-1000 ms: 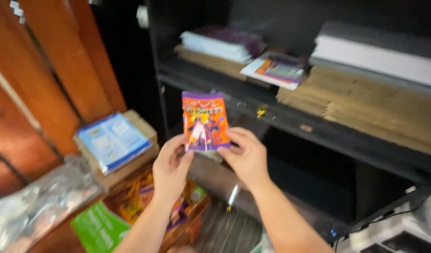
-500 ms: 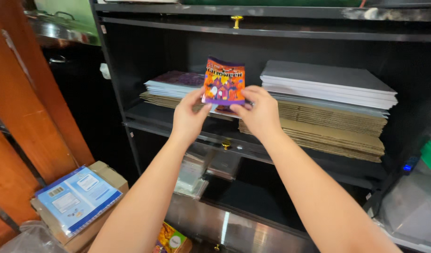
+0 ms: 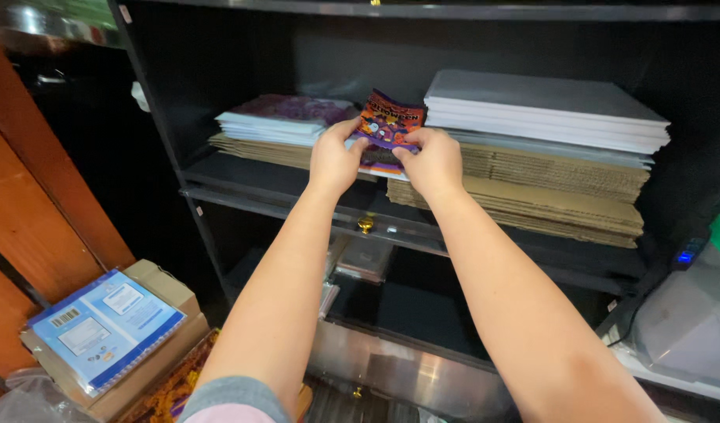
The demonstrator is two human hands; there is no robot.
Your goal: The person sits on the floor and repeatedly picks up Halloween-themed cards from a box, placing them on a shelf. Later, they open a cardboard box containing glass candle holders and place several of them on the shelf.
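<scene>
Hands cover orange-purple packet (image 3: pixel 388 125) lower half; print blurred.

Bare forearms; grey-and-pink sleeve (image 3: pixel 235 399) on left arm.

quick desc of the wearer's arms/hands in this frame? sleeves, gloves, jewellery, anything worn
Both hands, the left hand and the right hand, are bare: no gloves, and no rings or watch show. Both forearms are uncovered up to the frame edge. The only clothing in view is a scrap at the bottom near the left arm: a grey sleeve edge over pink fabric. Nothing worn shows on the right arm.
</scene>
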